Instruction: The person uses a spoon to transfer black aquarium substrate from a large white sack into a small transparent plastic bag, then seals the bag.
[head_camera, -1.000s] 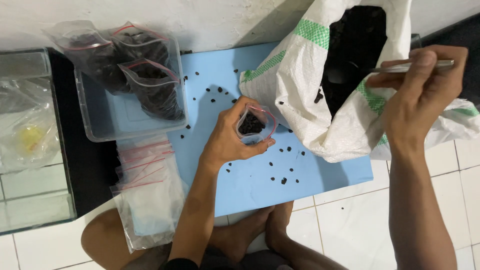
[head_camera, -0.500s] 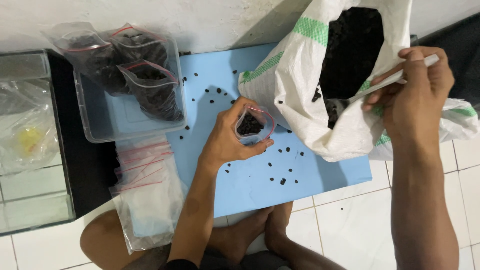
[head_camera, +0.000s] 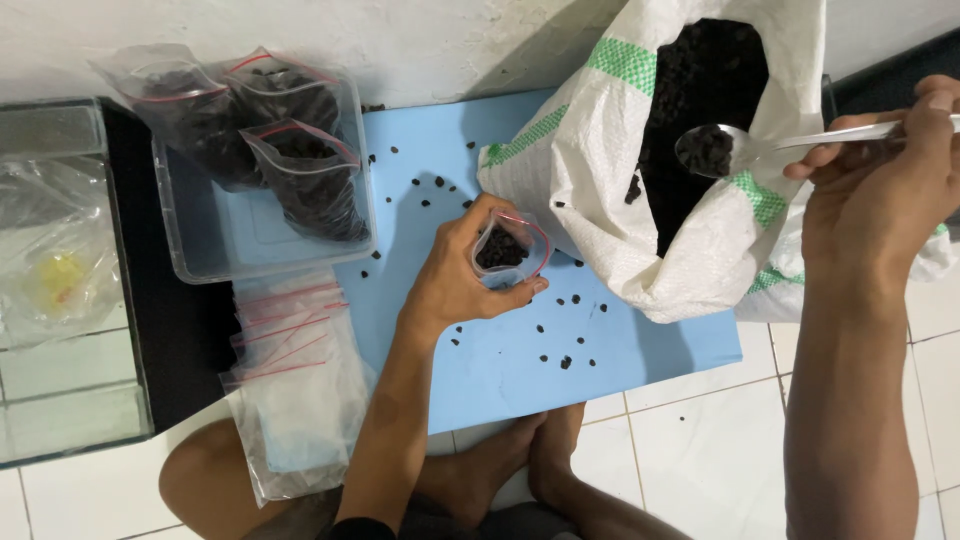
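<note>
My left hand (head_camera: 455, 280) grips a small clear zip bag (head_camera: 508, 250) with a red seal, held open over the light blue board (head_camera: 510, 365); dark pellets sit in its bottom. My right hand (head_camera: 880, 205) holds a metal spoon (head_camera: 760, 148) by the handle. The spoon's bowl carries a heap of dark pellets and hovers at the mouth of a big white woven sack (head_camera: 640, 190) with green stripes, which is full of the same dark pellets. Loose pellets (head_camera: 565, 335) lie scattered on the board around my left hand.
A clear plastic tub (head_camera: 215, 240) at the upper left holds filled zip bags (head_camera: 305, 170) of pellets. A stack of empty zip bags (head_camera: 295, 380) lies below it. A glass tank (head_camera: 55, 290) stands at the far left. My legs and feet (head_camera: 520, 465) rest on white floor tiles.
My right hand has lifted the spoon out of the sack with a load of pellets and shifted right. My left hand and the small bag have stayed in place.
</note>
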